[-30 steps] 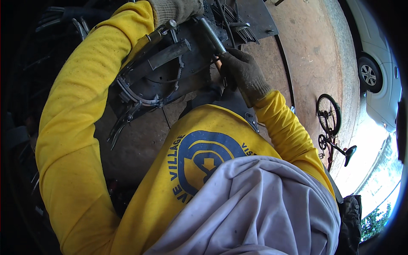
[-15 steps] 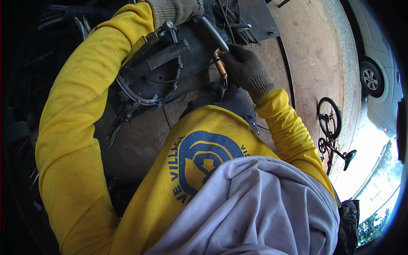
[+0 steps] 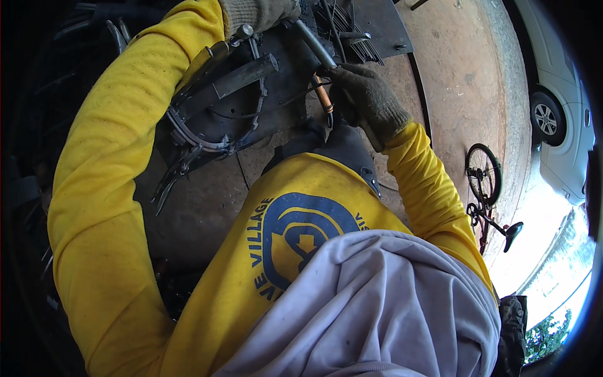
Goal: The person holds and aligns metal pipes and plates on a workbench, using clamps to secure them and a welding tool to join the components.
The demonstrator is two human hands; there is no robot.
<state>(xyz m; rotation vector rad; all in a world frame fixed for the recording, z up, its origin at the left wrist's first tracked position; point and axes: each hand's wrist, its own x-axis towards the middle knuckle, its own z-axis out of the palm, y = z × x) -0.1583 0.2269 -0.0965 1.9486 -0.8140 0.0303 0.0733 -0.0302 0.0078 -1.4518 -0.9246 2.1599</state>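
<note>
Both my hands wear grey-brown knit gloves. My right hand [image 3: 370, 97] is closed around a grey metal bar [image 3: 316, 44] that slants up and left from it over the dark metal worktable [image 3: 289, 116]. My left hand [image 3: 260, 14] is at the top edge, near the bar's far end. Its fingers look curled, but what they hold is hidden. Just left of my right hand, an orange-brown handle [image 3: 323, 95] with a dark tip hangs at the table's near edge. Below my left hand lies a curved metal frame [image 3: 213, 147] with a short round bar [image 3: 251, 74] across it.
Thin metal rods [image 3: 355, 41] lie bundled on the table's far right. More dark metal pieces crowd the left. On the right a bicycle [image 3: 485, 182] stands on the reddish floor [image 3: 461, 81], and beyond it a white car [image 3: 568, 125]. A pale cloth [image 3: 389, 301] drapes over my chest.
My right hand has shifted slightly down and right with the bar. A grey length now shows below its wrist. My left hand stays nearly in place.
</note>
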